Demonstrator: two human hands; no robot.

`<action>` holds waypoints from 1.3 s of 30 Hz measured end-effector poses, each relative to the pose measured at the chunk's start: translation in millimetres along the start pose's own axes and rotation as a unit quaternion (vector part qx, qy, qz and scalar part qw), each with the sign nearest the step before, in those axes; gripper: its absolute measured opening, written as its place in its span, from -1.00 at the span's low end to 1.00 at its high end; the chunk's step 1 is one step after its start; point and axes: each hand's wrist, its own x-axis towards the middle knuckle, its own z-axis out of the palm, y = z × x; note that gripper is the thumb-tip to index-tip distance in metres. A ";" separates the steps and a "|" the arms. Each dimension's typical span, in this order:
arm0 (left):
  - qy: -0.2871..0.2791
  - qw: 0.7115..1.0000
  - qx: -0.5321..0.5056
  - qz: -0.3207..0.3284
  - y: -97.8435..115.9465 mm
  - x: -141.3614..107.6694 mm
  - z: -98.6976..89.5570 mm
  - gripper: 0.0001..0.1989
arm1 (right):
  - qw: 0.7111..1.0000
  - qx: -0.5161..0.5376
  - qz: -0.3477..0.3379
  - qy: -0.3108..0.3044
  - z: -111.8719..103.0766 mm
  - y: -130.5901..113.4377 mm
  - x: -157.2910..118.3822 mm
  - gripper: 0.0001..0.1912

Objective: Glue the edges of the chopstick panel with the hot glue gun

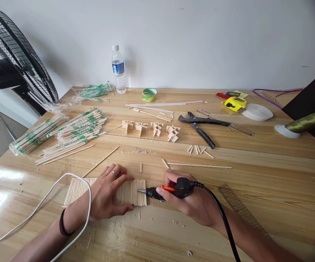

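Side by side, short wooden sticks form a flat panel [127, 191] on the table before me. My left hand [104, 193] spans this panel, with the thumb at its near edge and the fingers along the far edge, holding it down. In my right hand [195, 205] is a black hot glue gun [183, 186] with an orange trigger, its metal tip over the panel's right end. Whether glue is coming out is too small to tell. Just beyond the panel lies one loose short stick [141, 167].
Several small stick-built pieces [156, 128] stand mid-table. Behind them are a water bottle [118, 69] and a tape roll [149, 95]. Wrapped chopsticks [78, 125] lie left, near a fan [18, 54]. Black cutters [198, 125] and a tape measure [235, 104] lie right. A white cable [89, 196] crosses my left forearm.
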 end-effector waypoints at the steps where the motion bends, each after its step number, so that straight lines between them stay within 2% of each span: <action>1: 0.000 1.000 -0.001 0.000 -0.1 0.0 0.0 -0.42 | 1.000 -0.001 -0.005 0.000 -0.2 -0.4 0.2 -0.55; 10: 0.010 1.000 0.005 0.008 -0.9 -0.4 -0.2 -0.40 | 0.999 -0.016 -0.037 -0.018 -0.4 1.5 1.7 -0.54; 23: 0.008 1.000 0.008 0.013 -2.0 -0.8 0.3 -0.39 | 1.000 -0.008 -0.001 -0.012 0.9 4.7 -0.7 -0.58; 34: 0.007 1.000 -0.008 -0.016 -3.0 -0.3 2.0 -0.42 | 1.000 -0.004 0.009 -0.011 -0.2 5.4 0.7 -0.57; 39: -0.012 1.000 0.003 -0.011 -2.9 -0.5 -1.2 -0.41 | 1.000 -0.008 -0.025 -0.016 -0.3 6.1 1.0 -0.57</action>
